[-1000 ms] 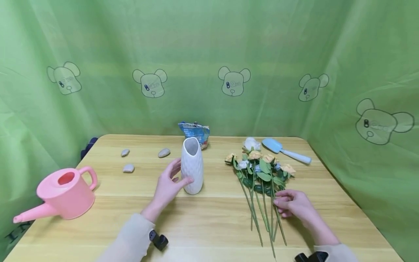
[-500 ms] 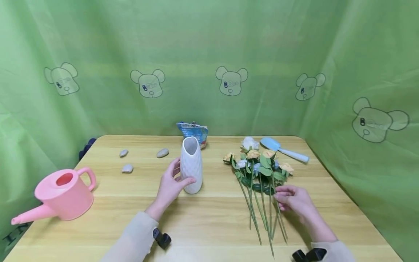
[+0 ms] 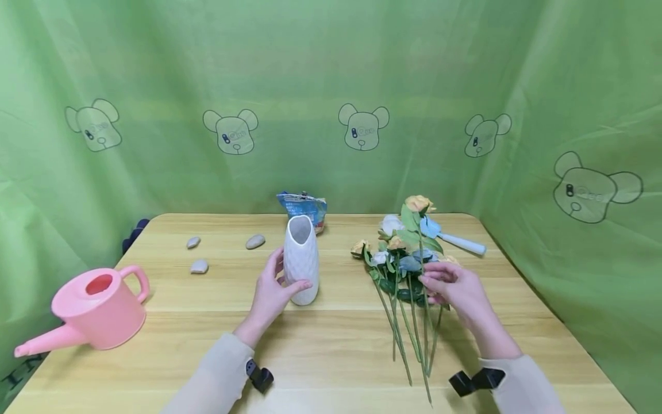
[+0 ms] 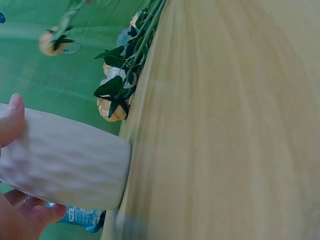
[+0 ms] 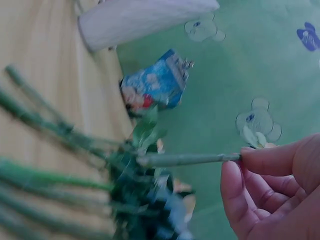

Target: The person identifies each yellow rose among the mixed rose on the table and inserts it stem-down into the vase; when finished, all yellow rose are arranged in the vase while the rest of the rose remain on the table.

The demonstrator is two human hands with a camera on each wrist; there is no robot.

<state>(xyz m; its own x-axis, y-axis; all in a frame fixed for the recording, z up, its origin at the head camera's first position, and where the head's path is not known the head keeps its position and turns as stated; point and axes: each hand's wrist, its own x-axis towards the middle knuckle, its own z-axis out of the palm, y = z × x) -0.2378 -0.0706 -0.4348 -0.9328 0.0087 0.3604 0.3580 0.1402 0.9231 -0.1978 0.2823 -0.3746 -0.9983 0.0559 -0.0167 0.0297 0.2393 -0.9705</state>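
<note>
A white textured vase [image 3: 301, 267] stands upright on the wooden table [image 3: 331, 356]. My left hand [image 3: 270, 293] grips its lower side, thumb in front and fingers behind; the left wrist view shows the vase [image 4: 70, 157] between thumb and fingers. At the right, my right hand [image 3: 460, 290] pinches the green stem [image 5: 190, 159] of a peach rose [image 3: 418, 203] between thumb and fingertips. That rose is raised over a bunch of artificial flowers, among them a white rose [image 3: 391, 223] and a second peach rose [image 3: 360, 248], whose stems point toward me.
A pink watering can [image 3: 98, 310] stands at the left. Three grey stones, one a long stone [image 3: 255, 241], lie behind it. A blue bag [image 3: 305, 208] with a clip sits behind the vase. The light-blue trowel [image 3: 460, 244] lies at the back right, partly behind the flowers. Green curtain surrounds the table.
My right hand has moved up and slightly left, lifting the peach rose by its stem out of the bunch. My left hand keeps its grip on the vase, which stays in place.
</note>
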